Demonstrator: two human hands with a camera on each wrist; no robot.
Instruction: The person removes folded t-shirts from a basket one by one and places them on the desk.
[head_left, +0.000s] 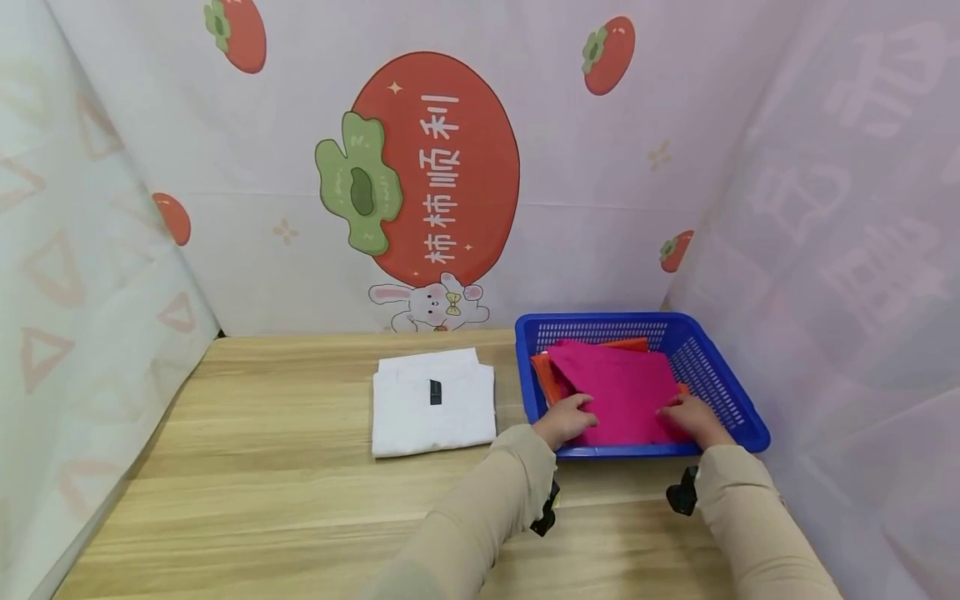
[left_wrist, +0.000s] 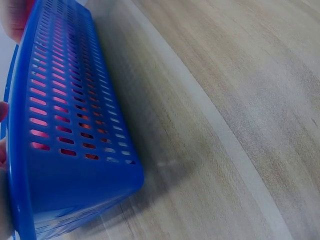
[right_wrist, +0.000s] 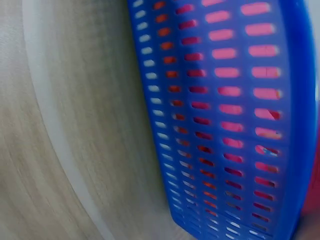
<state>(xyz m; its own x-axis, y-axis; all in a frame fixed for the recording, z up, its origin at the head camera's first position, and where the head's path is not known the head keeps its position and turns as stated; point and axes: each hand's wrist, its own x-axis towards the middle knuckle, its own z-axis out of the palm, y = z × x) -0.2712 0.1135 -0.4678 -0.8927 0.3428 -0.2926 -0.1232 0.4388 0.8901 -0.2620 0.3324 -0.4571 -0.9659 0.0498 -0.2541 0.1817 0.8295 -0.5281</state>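
A bright pink folded cloth lies on top of orange fabric in a blue plastic basket. My left hand reaches over the basket's front rim and pinches the pink cloth near its front left edge. On the opposite side, my right hand holds it by the front right edge with thumb and fingers. Fingertips are partly lost against the cloth. In the left wrist view, bits of the left fingers show beyond the basket rim. The right wrist view shows mostly the basket's slotted wall.
A folded white garment with a small dark label lies flat on the wooden table, left of the basket. Printed sheets hang behind and on both sides. The right sheet stands close beside the basket.
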